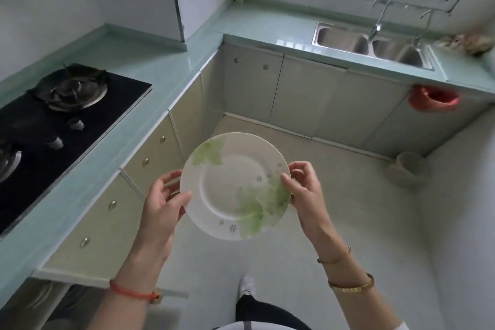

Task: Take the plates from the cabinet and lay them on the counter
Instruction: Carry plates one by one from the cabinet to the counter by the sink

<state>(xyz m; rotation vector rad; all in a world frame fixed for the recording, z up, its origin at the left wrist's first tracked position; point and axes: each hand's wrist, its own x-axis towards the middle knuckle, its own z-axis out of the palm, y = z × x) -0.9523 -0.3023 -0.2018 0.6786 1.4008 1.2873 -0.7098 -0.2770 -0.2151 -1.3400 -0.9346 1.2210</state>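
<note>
A white plate (227, 182) with green leaf prints and small grey flowers is held level over the floor, in the middle of the view. My left hand (162, 199) grips its left rim, thumb on top. My right hand (304, 190) pinches its right rim with thumb and fingers. The pale green counter (150, 83) runs along the left and across the back. At the bottom left a lower cabinet door (72, 280) stands open; its inside is dark and I cannot make out what it holds.
A black gas hob (53, 120) is set in the left counter. A double steel sink (372, 44) with a tall tap sits in the back counter under the window. A red bag (432, 100) hangs off the counter edge. A pale bin (407, 169) stands on the floor at right.
</note>
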